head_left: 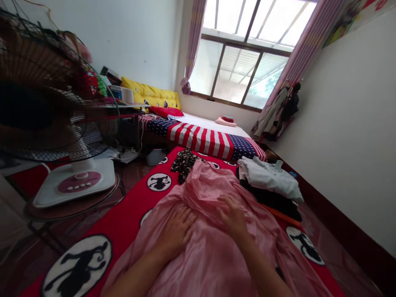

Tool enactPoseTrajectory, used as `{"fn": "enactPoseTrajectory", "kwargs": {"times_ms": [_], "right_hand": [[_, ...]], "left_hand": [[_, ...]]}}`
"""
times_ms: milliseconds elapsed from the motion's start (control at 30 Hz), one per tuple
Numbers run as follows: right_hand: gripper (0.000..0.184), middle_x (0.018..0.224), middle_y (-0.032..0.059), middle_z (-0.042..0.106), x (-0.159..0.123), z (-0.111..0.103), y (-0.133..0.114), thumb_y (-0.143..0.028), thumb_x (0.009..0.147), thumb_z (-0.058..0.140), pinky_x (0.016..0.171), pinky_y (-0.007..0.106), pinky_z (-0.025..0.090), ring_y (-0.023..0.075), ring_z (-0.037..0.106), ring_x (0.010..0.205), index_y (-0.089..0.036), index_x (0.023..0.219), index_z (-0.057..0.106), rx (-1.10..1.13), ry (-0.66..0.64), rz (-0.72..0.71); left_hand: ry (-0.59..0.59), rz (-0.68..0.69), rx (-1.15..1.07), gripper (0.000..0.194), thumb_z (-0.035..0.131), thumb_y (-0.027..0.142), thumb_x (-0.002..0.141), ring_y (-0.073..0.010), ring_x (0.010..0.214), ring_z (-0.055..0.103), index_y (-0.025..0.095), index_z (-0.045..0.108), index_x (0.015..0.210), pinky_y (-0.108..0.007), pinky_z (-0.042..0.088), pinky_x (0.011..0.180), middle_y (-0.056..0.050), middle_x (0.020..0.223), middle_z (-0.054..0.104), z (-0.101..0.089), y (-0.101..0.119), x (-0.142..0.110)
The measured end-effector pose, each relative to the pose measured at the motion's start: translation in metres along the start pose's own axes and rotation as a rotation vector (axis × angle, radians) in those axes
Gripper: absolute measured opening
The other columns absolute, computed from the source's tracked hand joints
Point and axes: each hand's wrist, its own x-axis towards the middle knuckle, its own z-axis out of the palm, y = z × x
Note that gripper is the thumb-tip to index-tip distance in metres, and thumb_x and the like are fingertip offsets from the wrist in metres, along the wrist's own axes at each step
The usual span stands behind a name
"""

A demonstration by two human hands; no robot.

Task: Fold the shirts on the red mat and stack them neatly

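A pink garment (204,247), long and wrinkled like a dress or skirt, lies spread over the red bed cover (133,210) with black-and-white round prints. My left hand (177,229) rests flat on its left side, fingers stretched out together. Over the right side is my right hand (232,216), its fingers apart and bent a little, touching or just above the cloth. Beyond the garment's far end lies a crumpled black floral cloth (185,161). To the right sits a stack of folded clothes, with a pale grey garment (272,177) on top of black ones (274,202).
On the left a fan (77,181) stands on a round stool (34,212). A second bed with a stars-and-stripes cover (201,142) stands below the window (238,70). Clothes (278,107) hang at the right wall. A cluttered desk (126,106) is at the back left.
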Motion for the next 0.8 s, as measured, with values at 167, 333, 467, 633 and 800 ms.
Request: {"fn": "enactPoseTrajectory", "kwargs": {"times_ms": [167,333,467,633,800], "right_hand": [[0.045,0.114,0.0102,0.066,0.035,-0.007,0.050,-0.022,0.065,0.064,0.100,0.045,0.037,0.0295,0.056,0.112,-0.018,0.110,0.065,-0.264,-0.140,0.130],[0.029,0.081,0.0067,0.070,0.023,-0.020,0.081,-0.040,0.077,0.055,0.081,0.038,0.048,0.0259,0.065,0.084,-0.017,0.086,0.069,-0.087,-0.180,0.213],[0.064,0.119,0.0155,0.064,0.001,-0.033,0.098,-0.053,0.069,0.062,0.093,0.040,0.045,0.0305,0.060,0.109,-0.012,0.118,0.060,-0.198,-0.134,0.286],[0.082,0.115,0.0185,0.064,-0.023,-0.046,0.105,-0.055,0.064,0.065,0.084,0.040,0.048,0.0317,0.062,0.102,-0.008,0.130,0.050,-0.320,-0.236,0.386],[0.022,0.067,0.0070,0.066,-0.018,-0.052,0.084,-0.038,0.061,0.067,0.064,0.035,0.044,0.0261,0.062,0.069,-0.017,0.070,0.068,-0.272,-0.296,0.341]], "left_hand": [[0.171,0.026,-0.190,0.032,0.048,0.015,0.085,-0.0239,0.115,0.055,0.024,0.068,0.108,-0.042,0.046,0.100,-0.009,0.121,0.062,-0.008,0.003,-0.004],[0.393,0.021,-0.277,0.037,0.043,0.006,0.083,-0.0221,0.111,0.056,0.024,0.066,0.105,-0.043,0.047,0.097,-0.007,0.111,0.063,-0.017,0.005,-0.006],[0.454,0.052,-0.297,0.040,0.040,0.004,0.084,-0.0199,0.111,0.054,0.024,0.063,0.110,-0.040,0.045,0.100,-0.006,0.111,0.062,-0.028,0.007,-0.003],[0.534,-0.158,-0.141,0.038,0.047,0.011,0.084,-0.0233,0.119,0.050,0.023,0.060,0.118,-0.041,0.040,0.105,-0.008,0.124,0.056,-0.061,-0.007,-0.014],[0.323,-0.561,-0.107,0.052,0.061,0.033,0.078,-0.0292,0.111,0.056,0.016,0.055,0.127,-0.044,0.044,0.099,-0.013,0.122,0.059,-0.093,-0.038,-0.070]]}}
